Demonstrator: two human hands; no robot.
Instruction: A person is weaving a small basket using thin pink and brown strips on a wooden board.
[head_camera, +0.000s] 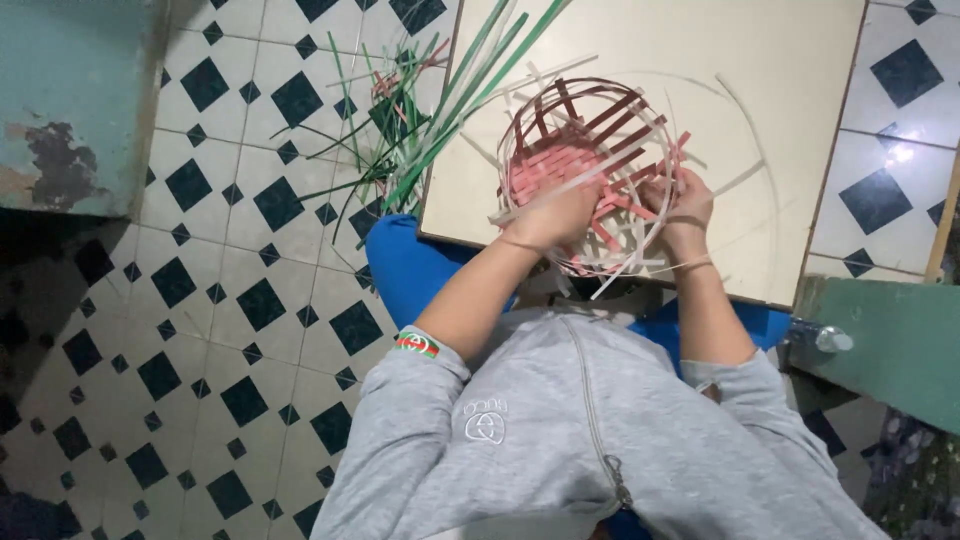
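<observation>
Down across the left and bottom of the frame lies a floor (200, 300) of white tiles with dark diamonds. Next in size is the pale square board (780, 120) at the upper right, resting over the person's blue lap. A grey zip top (580, 440) fills the bottom middle. On the board, near the middle of the frame, sits a half-woven basket (590, 160) made of red and white strips, tipped toward the person. Loose green strips (440, 100) poke off the board's upper left edge onto the tiles. The left hand (555, 215) presses on the near side of the basket, fingers curled around the strips. The right hand (680, 205) pinches strips at the basket's right rim. A small clear bottle (820, 337) lies at the right edge.
</observation>
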